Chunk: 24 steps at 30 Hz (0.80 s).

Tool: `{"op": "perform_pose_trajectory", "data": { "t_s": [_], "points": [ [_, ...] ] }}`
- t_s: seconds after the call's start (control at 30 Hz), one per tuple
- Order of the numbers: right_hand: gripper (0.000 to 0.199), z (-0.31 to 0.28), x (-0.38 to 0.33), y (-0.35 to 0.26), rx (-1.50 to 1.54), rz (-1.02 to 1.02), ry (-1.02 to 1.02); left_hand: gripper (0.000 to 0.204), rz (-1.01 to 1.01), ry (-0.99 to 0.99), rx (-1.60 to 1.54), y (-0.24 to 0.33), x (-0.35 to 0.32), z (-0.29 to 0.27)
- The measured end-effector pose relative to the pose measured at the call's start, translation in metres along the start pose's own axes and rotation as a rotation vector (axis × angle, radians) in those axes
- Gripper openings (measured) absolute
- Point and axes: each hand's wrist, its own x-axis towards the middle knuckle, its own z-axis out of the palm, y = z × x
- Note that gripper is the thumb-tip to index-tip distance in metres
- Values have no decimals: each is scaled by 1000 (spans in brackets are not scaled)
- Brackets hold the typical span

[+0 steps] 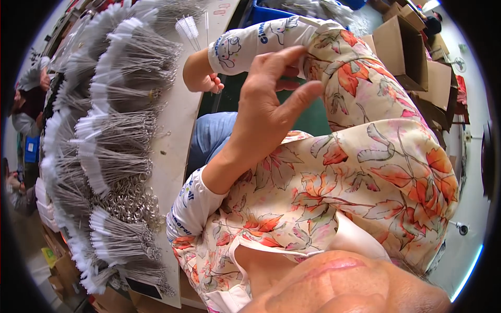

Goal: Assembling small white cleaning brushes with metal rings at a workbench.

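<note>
My left hand (269,96) is raised in front of my chest with its back showing. The thumb stands away from the fingers, and no object is visible in it. Beyond it, beside the table edge, my right hand (201,75) is held with curled fingers pressed together. What they may hold is too small to make out. Close to that hand, a few thin wire brushes (188,30) with white bristles lie on the pale table (175,112). Dense rows of similar brushes (122,133) fan out along the left, bristles outward and wire ends inward.
Wire loops (133,201) bunch together among the brush rows. At the top stands a blue bin (269,13) with pale items in it. Open cardboard boxes (399,52) are stacked at the right. Past the table, at far left, other people (28,107) sit near a small blue container (32,149).
</note>
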Motion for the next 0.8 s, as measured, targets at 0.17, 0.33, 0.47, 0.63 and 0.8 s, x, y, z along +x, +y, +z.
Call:
{"op": "perform_pose_trajectory", "data": {
  "t_s": [0.17,0.33,0.47,0.63,0.8],
  "points": [
    [16,20,-5,44,133,65,-176,43,337,-266,248,17,-1,22],
    [17,53,-11,88,427,89,-62,39,299,-285,-142,0,-1,34],
    [16,148,-57,97,817,-6,71,45,-150,-84,-389,7,4,39],
    [15,250,-101,117,1281,-122,244,28,-174,-52,-200,-7,-2,24],
    [14,124,44,229,1787,-250,413,19,227,-238,15,18,-9,40]
  ]
}}
